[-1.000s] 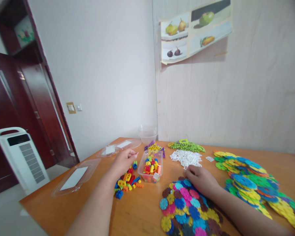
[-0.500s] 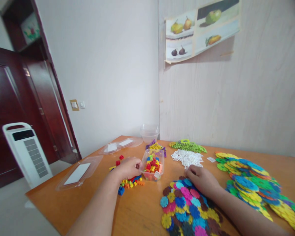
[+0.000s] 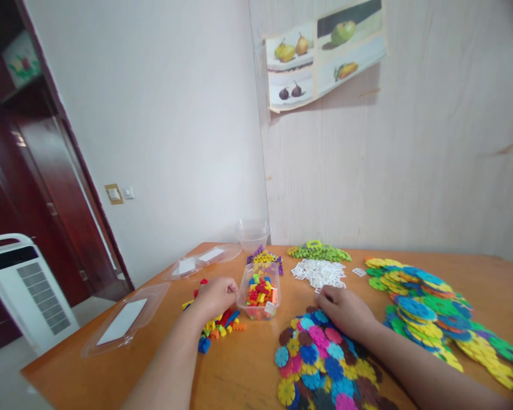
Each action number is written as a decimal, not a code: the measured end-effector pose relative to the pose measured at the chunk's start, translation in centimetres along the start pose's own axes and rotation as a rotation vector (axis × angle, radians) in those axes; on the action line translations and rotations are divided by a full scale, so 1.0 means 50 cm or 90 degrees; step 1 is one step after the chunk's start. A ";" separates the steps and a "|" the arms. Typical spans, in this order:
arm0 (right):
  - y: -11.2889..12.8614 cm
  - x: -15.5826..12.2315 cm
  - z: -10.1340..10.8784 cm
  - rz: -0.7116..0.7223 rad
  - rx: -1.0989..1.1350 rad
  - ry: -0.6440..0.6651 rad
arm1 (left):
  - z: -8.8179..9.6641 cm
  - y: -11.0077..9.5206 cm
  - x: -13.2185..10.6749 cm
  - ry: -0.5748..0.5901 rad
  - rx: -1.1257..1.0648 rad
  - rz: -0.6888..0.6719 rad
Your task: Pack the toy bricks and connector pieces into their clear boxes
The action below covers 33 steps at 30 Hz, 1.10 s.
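Bricks [image 3: 220, 329] by L hand [image 3: 216, 296], fingers curled, can't tell if holding; prob best cross clear box [image 3: 277, 280] rim high. R hand [image 3: 346, 310] ditto.

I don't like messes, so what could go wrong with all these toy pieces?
The left hand is right beside the open clear plastic tub; a bump might tip it and spill the toy bricks inside.

The right hand lies at the edge of the multicoloured notched discs; a sideways sweep could scatter them.
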State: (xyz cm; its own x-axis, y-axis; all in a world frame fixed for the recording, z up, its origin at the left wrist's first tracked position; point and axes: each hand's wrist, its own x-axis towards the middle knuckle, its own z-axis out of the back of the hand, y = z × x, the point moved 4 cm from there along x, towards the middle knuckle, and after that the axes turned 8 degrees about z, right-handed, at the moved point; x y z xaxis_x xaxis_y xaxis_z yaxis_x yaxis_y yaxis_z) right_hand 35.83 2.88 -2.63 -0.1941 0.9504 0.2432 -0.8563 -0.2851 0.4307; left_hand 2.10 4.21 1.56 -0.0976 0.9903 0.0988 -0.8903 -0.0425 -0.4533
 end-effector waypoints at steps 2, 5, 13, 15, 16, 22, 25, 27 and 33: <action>0.000 0.000 0.001 -0.005 0.000 -0.002 | 0.025 -0.001 0.001 -0.066 -0.107 0.026; 0.002 0.001 0.001 -0.008 0.003 -0.004 | 0.046 -0.032 -0.011 -0.085 -0.268 -0.026; 0.011 0.000 0.004 -0.010 -0.003 -0.003 | 0.021 -0.129 -0.063 -0.004 -0.048 -0.230; 0.011 0.000 0.005 -0.013 -0.002 -0.005 | 0.015 -0.140 -0.069 0.012 0.041 -0.266; 0.011 0.000 0.004 -0.014 -0.002 -0.006 | 0.012 -0.144 -0.072 0.023 0.070 -0.279; 0.003 0.005 -0.005 -0.006 -0.003 -0.011 | 0.008 -0.156 -0.084 0.052 0.136 -0.287; 0.001 0.004 -0.007 0.002 -0.005 -0.015 | 0.008 -0.156 -0.084 0.058 0.092 -0.277; 0.003 0.003 -0.004 0.005 -0.005 -0.015 | 0.008 -0.152 -0.080 0.045 0.044 -0.261; 0.010 -0.001 0.005 0.000 0.003 -0.009 | 0.021 -0.129 -0.056 -0.097 -0.052 -0.232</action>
State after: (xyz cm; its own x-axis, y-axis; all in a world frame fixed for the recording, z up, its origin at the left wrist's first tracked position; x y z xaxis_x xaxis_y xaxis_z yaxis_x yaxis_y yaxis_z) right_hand 35.52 2.63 -2.21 -0.1868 0.9486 0.2556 -0.8538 -0.2855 0.4354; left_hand 7.64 1.59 5.12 0.1482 0.9071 0.3940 -0.8411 0.3251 -0.4322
